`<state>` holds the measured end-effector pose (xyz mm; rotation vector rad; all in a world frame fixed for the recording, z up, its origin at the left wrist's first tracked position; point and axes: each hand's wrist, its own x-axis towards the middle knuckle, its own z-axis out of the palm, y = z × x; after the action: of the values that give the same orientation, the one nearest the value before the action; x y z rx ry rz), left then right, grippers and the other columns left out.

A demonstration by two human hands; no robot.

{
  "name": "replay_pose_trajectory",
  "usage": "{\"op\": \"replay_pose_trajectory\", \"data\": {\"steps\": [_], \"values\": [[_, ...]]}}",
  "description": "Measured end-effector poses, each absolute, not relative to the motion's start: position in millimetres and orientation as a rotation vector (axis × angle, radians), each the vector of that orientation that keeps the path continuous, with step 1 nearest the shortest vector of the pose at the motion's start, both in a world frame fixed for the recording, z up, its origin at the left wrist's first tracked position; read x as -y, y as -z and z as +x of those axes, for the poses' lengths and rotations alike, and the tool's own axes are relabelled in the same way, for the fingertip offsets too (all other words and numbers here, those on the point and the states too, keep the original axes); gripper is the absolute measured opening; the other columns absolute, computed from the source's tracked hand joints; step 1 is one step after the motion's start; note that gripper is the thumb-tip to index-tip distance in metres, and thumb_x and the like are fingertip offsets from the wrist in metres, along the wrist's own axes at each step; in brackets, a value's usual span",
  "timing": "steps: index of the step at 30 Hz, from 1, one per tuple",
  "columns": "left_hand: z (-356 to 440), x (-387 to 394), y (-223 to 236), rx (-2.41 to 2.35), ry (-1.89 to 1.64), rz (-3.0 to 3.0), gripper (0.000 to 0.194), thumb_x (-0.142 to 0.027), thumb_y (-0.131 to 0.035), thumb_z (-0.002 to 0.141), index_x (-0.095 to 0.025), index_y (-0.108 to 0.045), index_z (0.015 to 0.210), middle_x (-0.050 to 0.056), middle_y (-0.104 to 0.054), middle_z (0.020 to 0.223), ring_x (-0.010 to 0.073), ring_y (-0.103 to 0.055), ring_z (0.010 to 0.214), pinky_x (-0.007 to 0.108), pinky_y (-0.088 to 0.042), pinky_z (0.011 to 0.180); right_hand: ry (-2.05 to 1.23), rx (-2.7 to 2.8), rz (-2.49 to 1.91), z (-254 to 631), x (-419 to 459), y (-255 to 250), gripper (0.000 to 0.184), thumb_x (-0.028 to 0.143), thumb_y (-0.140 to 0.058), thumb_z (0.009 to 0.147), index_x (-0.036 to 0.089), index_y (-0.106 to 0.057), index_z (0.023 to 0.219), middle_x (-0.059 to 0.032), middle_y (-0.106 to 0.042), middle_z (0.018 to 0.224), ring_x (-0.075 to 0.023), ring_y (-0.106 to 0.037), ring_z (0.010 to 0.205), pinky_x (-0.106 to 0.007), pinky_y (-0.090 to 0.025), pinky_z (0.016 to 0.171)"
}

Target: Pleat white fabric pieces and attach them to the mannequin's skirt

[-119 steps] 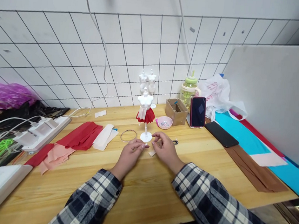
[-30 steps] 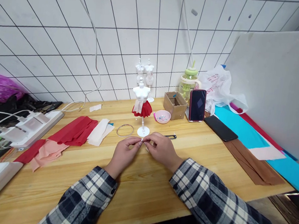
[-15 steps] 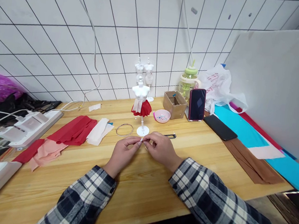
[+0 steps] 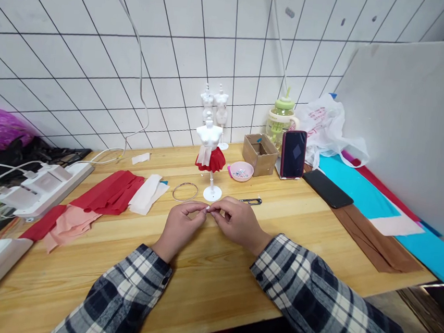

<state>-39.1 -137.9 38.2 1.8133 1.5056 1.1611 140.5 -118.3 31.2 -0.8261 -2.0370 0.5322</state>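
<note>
Fingertips of my left hand [image 4: 182, 226] and my right hand [image 4: 237, 223] meet in a pinch above the table. Between them shows a small white piece [image 4: 207, 208], too small to name. Just beyond stands a white mini dress form [image 4: 209, 134] on a round base, wearing a red skirt [image 4: 215, 160] with a pale strip hanging at its front. A thin metal ring [image 4: 184, 199] lies to the left of the base. Beside my right hand is a dark slim tool [image 4: 251, 201], partly hidden by that hand.
Red fabric [image 4: 113, 192] and white fabric [image 4: 146, 196] lie to the left, near a power strip [image 4: 84, 171]. Behind are a pink bowl [image 4: 241, 178] of small bits, a cardboard box [image 4: 267, 165], a propped phone [image 4: 294, 155] and a bottle [image 4: 277, 124]. Brown cloth [image 4: 375, 244] lies right.
Both hands have shifted very slightly left, with the white piece still pinched between them. More of the dark tool shows beside my right hand. Nothing else has visibly moved.
</note>
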Motion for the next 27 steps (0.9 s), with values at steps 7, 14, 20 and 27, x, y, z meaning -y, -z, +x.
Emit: {"op": "replay_pose_trajectory", "data": {"steps": [7,14,20,27], "values": [[-39.2,137.1,-37.1,-1.523,-1.129,1.751,0.024,-0.031,-0.060,0.077,-0.018,-0.079,0.085,0.008,-0.079,0.092,0.0241,-0.073,0.089,0.038,-0.056,0.089,-0.529,2.040,-0.835,140.6,117.8,-31.4,0.012,0.019,-0.059,0.090,0.021,-0.069,0.096,-0.0025,-0.071,0.090,-0.0136,-0.061,0.074,-0.025,-0.044,0.067],[-40.2,135.6,-34.0,-1.401,-1.003,1.770,0.030,-0.038,-0.060,0.083,-0.018,-0.077,0.098,0.008,-0.077,0.104,0.0242,-0.071,0.097,0.039,-0.053,0.095,-0.581,1.992,-0.971,142.3,114.3,-31.3,0.013,0.011,-0.063,0.083,0.021,-0.069,0.090,-0.0006,-0.069,0.084,-0.0137,-0.059,0.072,-0.026,-0.044,0.068],[-39.1,135.1,-33.0,-1.372,-1.002,1.834,0.030,-0.040,-0.058,0.088,-0.020,-0.076,0.100,0.007,-0.076,0.106,0.0226,-0.070,0.099,0.035,-0.052,0.095,-0.598,1.966,-1.004,142.2,113.1,-31.4,0.012,0.012,-0.063,0.082,0.021,-0.069,0.087,0.0003,-0.070,0.084,-0.0142,-0.059,0.072,-0.027,-0.044,0.070],[-39.4,135.9,-31.3,-1.449,-1.018,1.856,0.029,-0.041,-0.058,0.087,-0.020,-0.077,0.094,0.006,-0.078,0.097,0.0219,-0.071,0.090,0.033,-0.054,0.088,-0.593,1.999,-0.987,141.8,115.7,-33.7,0.012,0.012,-0.063,0.083,0.021,-0.069,0.089,-0.0002,-0.069,0.082,-0.0131,-0.058,0.068,-0.026,-0.044,0.066]]}}
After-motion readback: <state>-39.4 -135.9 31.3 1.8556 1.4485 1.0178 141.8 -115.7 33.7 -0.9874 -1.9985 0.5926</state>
